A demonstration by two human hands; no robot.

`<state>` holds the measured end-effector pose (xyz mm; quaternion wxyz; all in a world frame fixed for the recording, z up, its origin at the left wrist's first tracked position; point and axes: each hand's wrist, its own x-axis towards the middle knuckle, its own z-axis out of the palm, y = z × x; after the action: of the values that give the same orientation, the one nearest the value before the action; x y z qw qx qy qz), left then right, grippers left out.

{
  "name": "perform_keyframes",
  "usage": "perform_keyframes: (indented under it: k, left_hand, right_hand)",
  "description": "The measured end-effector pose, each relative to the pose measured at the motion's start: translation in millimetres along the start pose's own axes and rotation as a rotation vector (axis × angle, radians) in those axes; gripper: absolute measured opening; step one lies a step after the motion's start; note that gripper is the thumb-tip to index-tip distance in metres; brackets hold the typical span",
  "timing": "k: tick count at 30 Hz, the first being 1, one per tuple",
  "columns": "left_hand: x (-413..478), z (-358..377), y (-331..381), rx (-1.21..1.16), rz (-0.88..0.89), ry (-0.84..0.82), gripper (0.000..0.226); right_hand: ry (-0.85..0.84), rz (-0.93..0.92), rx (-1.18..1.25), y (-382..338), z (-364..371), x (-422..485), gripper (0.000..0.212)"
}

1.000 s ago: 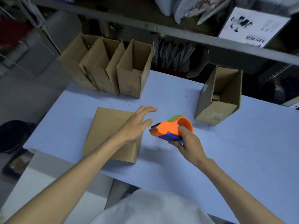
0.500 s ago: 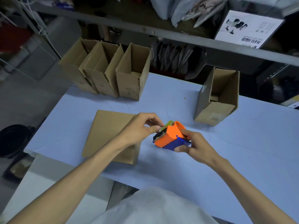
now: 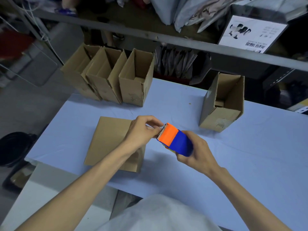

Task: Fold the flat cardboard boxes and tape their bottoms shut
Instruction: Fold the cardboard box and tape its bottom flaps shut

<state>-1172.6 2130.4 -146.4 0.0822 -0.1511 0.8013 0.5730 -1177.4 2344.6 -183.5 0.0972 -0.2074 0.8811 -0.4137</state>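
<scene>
- A tape dispenser, orange at the front and blue at the rear, is held above the surface, just right of the flat box.
- The right hand is closed around the blue rear part; this grip is firm and fully wrapped.
- The left hand is placed at the serrated front edge of the dispenser, with thumb and fingertips pinched together there. Whether tape is held in that pinch cannot be told.
- The flat box is laid on the surface, partly covered by the left forearm.
- Three open boxes are stood side by side, touching, at the far left edge of the surface.
- A fourth open box is stood apart at the far right.
- A shelf rail is seen beyond the surface.
</scene>
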Motion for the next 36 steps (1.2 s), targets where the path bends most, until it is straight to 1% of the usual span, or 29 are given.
perform_keyframes:
  k: [3,5,7,8,9,12,14,17,20,22,24,29,32,36]
  left_hand:
    - [-2.8,1.2,1.1,-0.008,-0.032,-0.001,0.022]
    - [-4.7,2.5,2.7,-0.009,-0.05,-0.002,0.03]
    - [-6.9,2.6,4.4,-0.008,-0.071,0.003,0.043]
    - [-7.0,1.9,4.6,-0.014,-0.085,0.007,0.046]
    - [-6.6,0.8,4.6,-0.019,-0.1,0.009,0.042]
    - [-5.6,-0.6,3.4,-0.049,-0.152,-0.003,0.01]
    - [-4.3,0.1,1.8,-0.059,-0.177,0.028,0.004]
    - [0.8,1.1,-5.0,0.005,-0.22,0.1,0.002]
    - [2.7,0.3,-10.7,0.088,-0.266,0.092,0.009]
    - [1.0,0.5,-12.6,0.063,-0.299,0.079,0.019]
    - [-0.5,0.6,-13.7,0.016,-0.338,0.079,0.023]
    - [7.6,-6.1,-21.6,-0.041,-0.4,0.156,0.019]
    - [11.6,-19.2,-33.4,-0.023,-0.423,0.24,0.017]
    - [11.2,-30.5,-42.2,-0.026,-0.433,0.233,0.016]
  right_hand:
    - [0.067,-0.042,0.034,3.2,0.6,-1.9,0.056]
    - [0.082,-0.061,0.04,4.6,1.0,-2.1,0.059]
    - [0.086,-0.073,0.041,4.2,1.6,-0.9,0.059]
    - [0.085,-0.073,0.042,3.9,1.8,-0.4,0.058]
    - [0.082,-0.071,0.044,3.8,2.0,0.1,0.058]
    - [0.046,-0.083,0.008,4.0,2.4,-0.3,0.056]
    - [0.003,-0.091,-0.027,2.1,2.7,0.7,0.052]
    - [-0.049,-0.093,-0.061,0.6,2.4,5.4,0.048]
    - [-0.057,-0.113,-0.129,3.5,-0.3,8.7,0.051]
    - [-0.062,-0.141,-0.226,4.2,-2.6,11.4,0.056]
    - [-0.075,-0.173,-0.288,1.5,-3.9,17.1,0.055]
    - [-0.216,-0.187,-0.337,1.6,-9.9,33.7,0.049]
    - [-0.225,-0.158,-0.381,9.4,-16.1,30.1,0.045]
    - [-0.237,-0.152,-0.409,16.4,-19.9,27.1,0.047]
